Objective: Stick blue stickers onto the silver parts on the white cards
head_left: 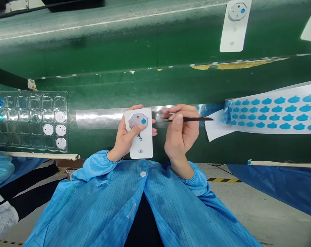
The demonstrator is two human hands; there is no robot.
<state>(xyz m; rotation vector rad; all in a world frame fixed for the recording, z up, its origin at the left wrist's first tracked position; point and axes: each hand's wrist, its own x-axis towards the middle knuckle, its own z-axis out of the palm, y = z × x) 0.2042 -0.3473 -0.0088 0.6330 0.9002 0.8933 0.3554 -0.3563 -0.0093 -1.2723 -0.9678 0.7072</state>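
My left hand (126, 135) grips a white rectangular card (142, 144) by its left edge, thumb pressed across its middle. The card carries a grey metal disc (137, 120) with a small blue sticker (143, 121) on its right side. My right hand (179, 132) is closed in a pinch around black tweezers (196, 119), whose tip points right toward a white sheet of blue stickers (271, 111). The two hands are a short gap apart above the green conveyor belt (145, 82).
A clear plastic tray (29, 120) with several round white discs lies at the left. Another white card with a disc (235, 25) rides on the far belt. A clear film strip (99, 118) lies behind my hands. Blue sleeves of other people show at left and right.
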